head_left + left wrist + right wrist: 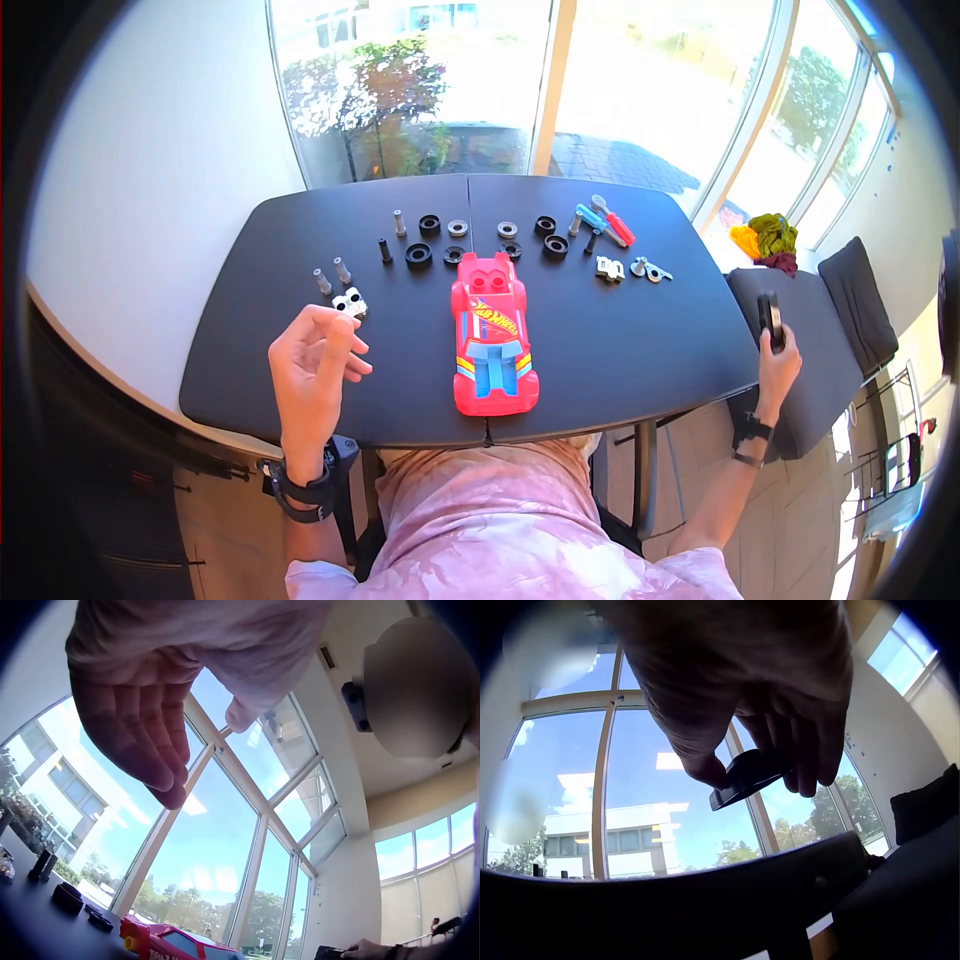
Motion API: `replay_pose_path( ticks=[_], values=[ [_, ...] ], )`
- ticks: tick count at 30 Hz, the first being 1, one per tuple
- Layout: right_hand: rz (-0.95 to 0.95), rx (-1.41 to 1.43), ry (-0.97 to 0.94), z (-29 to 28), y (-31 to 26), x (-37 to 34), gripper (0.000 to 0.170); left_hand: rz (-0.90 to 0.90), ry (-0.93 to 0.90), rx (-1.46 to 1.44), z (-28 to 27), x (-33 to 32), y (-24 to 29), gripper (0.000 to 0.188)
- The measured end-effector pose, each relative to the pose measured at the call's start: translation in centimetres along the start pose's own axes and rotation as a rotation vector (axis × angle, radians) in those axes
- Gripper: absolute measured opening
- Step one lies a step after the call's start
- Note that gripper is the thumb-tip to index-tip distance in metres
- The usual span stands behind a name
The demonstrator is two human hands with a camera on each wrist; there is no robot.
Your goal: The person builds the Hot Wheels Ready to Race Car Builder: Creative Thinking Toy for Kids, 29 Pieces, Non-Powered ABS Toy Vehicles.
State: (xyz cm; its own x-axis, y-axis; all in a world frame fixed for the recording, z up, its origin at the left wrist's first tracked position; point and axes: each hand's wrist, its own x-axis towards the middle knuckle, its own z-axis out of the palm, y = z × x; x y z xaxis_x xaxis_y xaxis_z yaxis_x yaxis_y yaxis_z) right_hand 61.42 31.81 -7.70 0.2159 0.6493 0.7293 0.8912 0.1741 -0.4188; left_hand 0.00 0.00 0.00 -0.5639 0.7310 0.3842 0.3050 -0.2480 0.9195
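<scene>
A red toy car (492, 340) with a blue windscreen part and yellow lettering lies mid-table, its front pointing away or toward me unclear. My left hand (318, 375) hovers at the left near edge, fingers loosely bent and nothing between them; the left wrist view shows the same. Just beyond it sit a white toy engine piece (350, 303) and two grey bolts (342, 270). Beyond the table's right edge, my right hand (780, 368) pinches a small, flat black object (750, 776) with a rounded edge between thumb and fingers.
Black wheels (418, 256), grey rims (507, 230) and bolts stand in rows at the back of the black table (620, 350). Blue and red toy tools (618, 228) lie back right, near another white piece (609, 268). A dark padded seat (800, 320) adjoins the right side.
</scene>
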Motion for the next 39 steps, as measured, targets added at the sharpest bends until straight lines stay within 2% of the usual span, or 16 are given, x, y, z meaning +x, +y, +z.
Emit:
replay_pose_path(
  ticks=[4, 7, 13, 16, 19, 22, 23, 27, 30, 32, 34, 39],
  values=[
    [0.111, -0.113, -0.129, 1.0, 4.5, -1.9, 0.046, 0.023, 0.033, 0.025, -0.7, 0.1, -0.1, 0.034],
    [0.15, -0.152, -0.223, 1.8, 5.4, -2.6, 0.051, 0.024, 0.046, 0.032, -1.0, 0.1, 0.1, 0.035],
    [0.172, -0.173, -0.271, 3.9, 8.1, -2.6, 0.06, 0.016, 0.046, 0.014, -1.1, 0.1, 0.3, 0.037],
    [0.064, -0.211, -0.022, 5.2, 9.1, -3.2, 0.067, 0.009, 0.042, 0.009, -1.1, 0.2, 0.0, 0.037],
    [-0.008, -0.151, 0.085, 2.8, 3.6, -1.4, 0.066, 0.006, 0.031, 0.017, -0.9, 0.1, -0.3, 0.036],
    [0.001, 0.126, 0.005, 0.5, -4.6, 0.0, 0.059, -0.014, 0.007, 0.008, -0.4, 0.2, -0.7, 0.036],
    [0.031, 0.278, -0.038, 0.4, -7.3, 0.0, 0.048, -0.042, -0.011, 0.019, -0.1, 0.2, -0.8, 0.036],
    [-0.025, 0.514, -0.403, -0.4, -18.7, -2.3, 0.039, -0.168, -0.113, 0.061, 1.2, 0.5, -2.0, 0.037],
    [-0.016, 0.772, -0.703, 0.2, -25.4, -6.1, 0.037, -0.252, -0.243, 0.134, 1.9, 0.8, -3.9, 0.038],
    [-0.014, 0.803, -0.877, 0.8, -28.3, -8.7, 0.037, -0.283, -0.3, 0.15, 2.6, 0.7, -5.2, 0.04],
    [-0.063, 0.762, -0.998, 1.2, -30.1, -10.7, 0.037, -0.298, -0.353, 0.188, 3.0, 0.6, -6.0, 0.042],
    [-0.133, 0.696, -1.078, 1.3, -32.9, -13.2, 0.043, -0.291, -0.444, 0.209, 4.3, 0.1, -6.0, 0.044]
  ],
)
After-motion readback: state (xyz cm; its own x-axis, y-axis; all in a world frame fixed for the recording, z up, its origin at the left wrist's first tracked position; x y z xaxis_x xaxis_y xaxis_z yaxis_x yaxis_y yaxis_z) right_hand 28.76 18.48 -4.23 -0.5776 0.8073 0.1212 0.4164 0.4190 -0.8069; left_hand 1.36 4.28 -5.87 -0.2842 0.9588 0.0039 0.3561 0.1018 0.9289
